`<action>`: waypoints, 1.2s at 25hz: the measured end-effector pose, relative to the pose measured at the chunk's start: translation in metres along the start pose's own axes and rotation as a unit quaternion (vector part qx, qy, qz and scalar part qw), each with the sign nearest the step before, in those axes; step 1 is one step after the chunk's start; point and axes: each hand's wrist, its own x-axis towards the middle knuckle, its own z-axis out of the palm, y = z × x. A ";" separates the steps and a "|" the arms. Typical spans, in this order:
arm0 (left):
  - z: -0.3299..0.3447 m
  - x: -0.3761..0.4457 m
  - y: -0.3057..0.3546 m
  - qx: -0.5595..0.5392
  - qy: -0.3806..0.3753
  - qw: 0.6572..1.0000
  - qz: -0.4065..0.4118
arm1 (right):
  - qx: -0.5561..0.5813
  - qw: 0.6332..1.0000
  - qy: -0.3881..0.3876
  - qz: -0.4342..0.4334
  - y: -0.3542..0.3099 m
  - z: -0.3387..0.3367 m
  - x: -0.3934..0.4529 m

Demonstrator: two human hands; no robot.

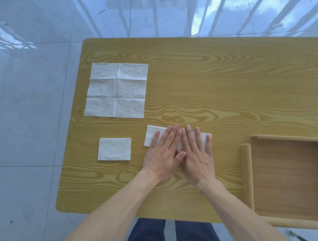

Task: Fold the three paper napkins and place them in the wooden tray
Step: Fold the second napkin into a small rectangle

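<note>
Item: white paper napkin strip, half-folded, at bench centre, pressed flat under left hand and right hand; grip wide, nothing held. Wooden tray was noted at 3 o'clock. Step judged: creasing; another fold required.

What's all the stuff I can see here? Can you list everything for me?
Table: one, yellow-brown wood grain, fills the middle of the view.
Unfolded napkin: one, white, creased into six panels, lying flat at the table's far left.
Folded napkin: one, white, small rectangle, near left, clear of the hands.
Half-folded napkin: one, white, long strip, centre, pressed under both hands.
Wooden tray: one, light wood, right edge of the table, no napkins in the part shown.
Floor: pale glossy tiles around the table.
Left hand: flat, palm down on the strip.
Right hand: flat beside it, plaster at the wrist.
</note>
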 end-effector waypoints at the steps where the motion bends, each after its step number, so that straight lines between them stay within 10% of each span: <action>1: 0.002 0.000 -0.001 0.007 -0.003 1.000 -0.002 | -0.003 1.000 0.001 0.003 0.001 0.002 0.000; 24: -0.041 -0.003 -0.052 -0.013 0.091 0.993 -0.079 | 0.033 0.993 0.031 0.110 0.060 0.005 -0.053; 30: -0.064 0.018 -0.060 -0.043 -0.013 0.993 -0.110 | 0.028 0.992 0.028 0.120 0.059 0.005 -0.057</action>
